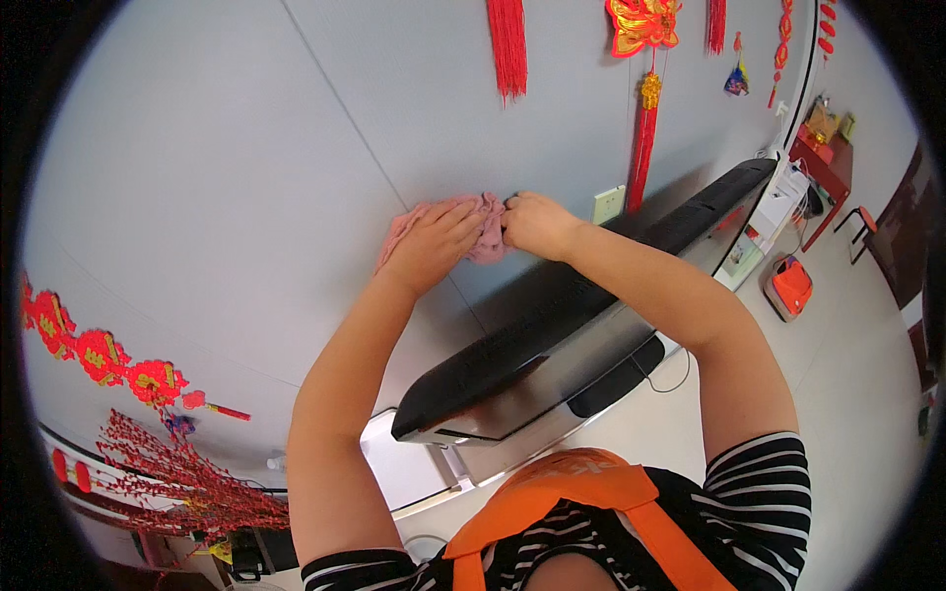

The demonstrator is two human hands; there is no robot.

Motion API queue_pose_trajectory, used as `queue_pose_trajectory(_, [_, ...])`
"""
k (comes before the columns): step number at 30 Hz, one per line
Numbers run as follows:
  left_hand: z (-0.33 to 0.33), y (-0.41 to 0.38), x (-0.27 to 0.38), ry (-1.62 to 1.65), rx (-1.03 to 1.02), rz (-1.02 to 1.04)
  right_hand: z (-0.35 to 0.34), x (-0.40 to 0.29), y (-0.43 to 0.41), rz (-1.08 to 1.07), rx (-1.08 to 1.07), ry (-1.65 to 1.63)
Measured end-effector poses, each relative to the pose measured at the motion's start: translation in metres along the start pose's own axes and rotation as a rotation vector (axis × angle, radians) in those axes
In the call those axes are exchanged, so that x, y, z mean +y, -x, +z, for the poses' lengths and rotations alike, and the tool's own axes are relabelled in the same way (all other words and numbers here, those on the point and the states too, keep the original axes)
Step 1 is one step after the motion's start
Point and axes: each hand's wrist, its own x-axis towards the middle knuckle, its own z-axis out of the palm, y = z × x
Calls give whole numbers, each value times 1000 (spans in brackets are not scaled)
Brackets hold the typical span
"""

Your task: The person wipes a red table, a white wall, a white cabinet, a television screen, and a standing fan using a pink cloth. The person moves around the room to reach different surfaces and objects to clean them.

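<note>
A crumpled pink cloth point(489, 235) lies against the pale grey wall point(222, 185), above the black television point(510, 332). My left hand point(436, 244) presses flat on the cloth, its fingers stretched over it towards the right. At the cloth's right edge is my right hand point(538, 226), fingers curled; whether they grip the cloth cannot be told. A wall socket point(609, 205) is just to the right of my right hand. Both forearms reach up over the television.
Red tassels point(507, 52) and a red and gold hanging ornament point(643, 26) hang on the wall above. Red berry branches point(185, 473) stand at the lower left. A white cabinet point(414, 465) is under the television. An orange bag point(791, 287) rests on the floor at right, near a red table point(828, 170).
</note>
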Motion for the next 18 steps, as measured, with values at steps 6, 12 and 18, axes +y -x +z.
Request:
queue_pose_trajectory(6, [-40, 36, -7, -40, 9, -226, -67, -18, 24, 104, 514, -181])
queue_pose_trajectory(12, [-142, 4, -38, -80, 452, -422, -115, 28, -23, 228, 1079, -239])
queue_pose_trajectory(18, [-136, 6, -16, -22, 197, -432, -67, 14, -34, 401, 1080, -81])
